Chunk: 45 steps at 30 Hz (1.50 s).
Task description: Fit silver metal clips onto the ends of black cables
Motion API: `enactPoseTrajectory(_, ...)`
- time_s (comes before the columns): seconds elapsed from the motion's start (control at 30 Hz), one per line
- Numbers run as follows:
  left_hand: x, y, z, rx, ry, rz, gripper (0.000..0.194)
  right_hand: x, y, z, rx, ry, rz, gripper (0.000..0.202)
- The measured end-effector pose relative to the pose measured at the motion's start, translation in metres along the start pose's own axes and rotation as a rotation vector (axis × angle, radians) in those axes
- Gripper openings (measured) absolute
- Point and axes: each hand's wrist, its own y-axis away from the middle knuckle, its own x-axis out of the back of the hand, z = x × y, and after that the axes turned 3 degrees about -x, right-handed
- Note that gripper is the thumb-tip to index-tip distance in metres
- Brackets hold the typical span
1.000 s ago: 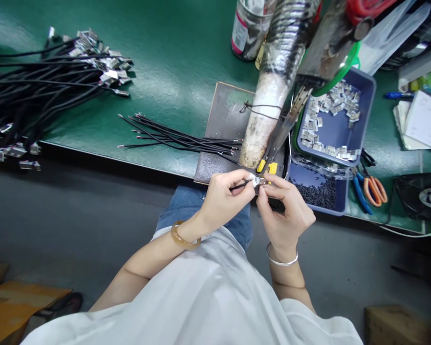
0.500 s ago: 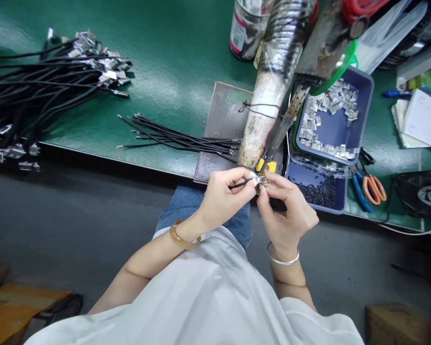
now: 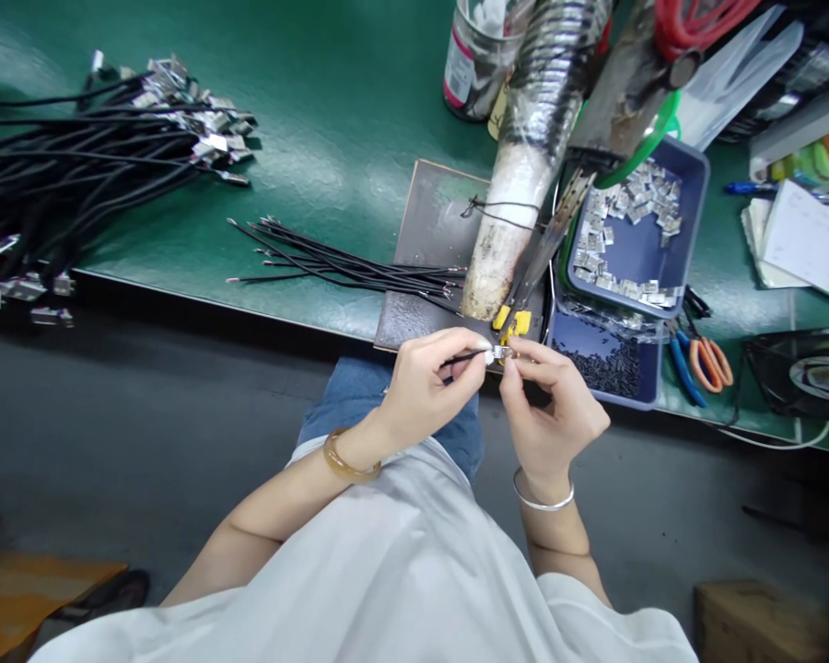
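Note:
My left hand (image 3: 432,379) pinches a black cable (image 3: 466,357) close to its end. At that end sits a small silver metal connector (image 3: 501,353) with a white part on its left side. Thumb and forefinger of my right hand (image 3: 556,391) close on the connector's right side. Both hands are just over the bench's front edge, below a yellow piece (image 3: 513,322) under the tip of a metal fixture (image 3: 545,239). Loose black cables with stripped ends (image 3: 332,265) lie to the left, partly on a dark board (image 3: 414,318).
A duct hose (image 3: 501,239) slants above the board. At right are a blue tray of metal shells (image 3: 694,212), a lower tray of small black pieces (image 3: 601,368), and orange-handled pliers (image 3: 710,362). Finished-looking cables with connectors (image 3: 145,138) are heaped at left; a jar (image 3: 466,74) stands behind.
My fingers have shifted slightly on the connector, and more of its metal body shows between them. Both hands keep their pinch. The view has moved a little.

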Motion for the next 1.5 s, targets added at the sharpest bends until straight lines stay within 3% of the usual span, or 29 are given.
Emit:
enactPoseTrajectory(0.13,0.003,0.0,-0.002,-0.137,-0.112,0.018,0.014,0.0,-0.002,0.0,-0.079,-0.089,-0.069,0.01)
enactPoseTrajectory(0.27,0.002,-0.005,-0.002,-0.138,-0.125,0.046,0.014,-0.002,-0.006,0.0,-0.01,-0.056,-0.063,0.014)
enactPoseTrajectory(0.63,-0.001,-0.012,0.0,-0.194,-0.155,0.081,0.012,-0.003,-0.014,-0.001,0.003,-0.007,-0.05,0.016)
enactPoseTrajectory(1.0,-0.002,-0.012,0.003,-0.055,-0.115,0.004,0.013,-0.001,-0.005,0.005,0.041,0.014,-0.067,0.015)
enactPoseTrajectory(1.13,-0.003,-0.011,0.003,-0.078,-0.129,0.007,0.013,-0.002,-0.006,0.006,-0.032,-0.078,-0.069,0.013)
enactPoseTrajectory(1.23,-0.004,-0.007,0.002,-0.165,-0.167,0.01,0.013,-0.001,-0.006,0.008,-0.195,-0.17,-0.041,0.006)
enactPoseTrajectory(1.37,-0.003,0.0,0.002,-0.317,-0.224,-0.046,0.015,0.002,-0.008,0.012,-0.392,-0.323,-0.215,0.009)
enactPoseTrajectory(1.43,-0.001,0.001,0.002,-0.253,-0.136,-0.051,0.01,0.002,-0.009,0.013,-0.376,-0.366,-0.274,0.01)
enactPoseTrajectory(1.5,0.002,0.0,0.004,-0.061,0.048,-0.068,0.007,0.002,-0.009,0.013,-0.229,-0.302,-0.238,0.006)
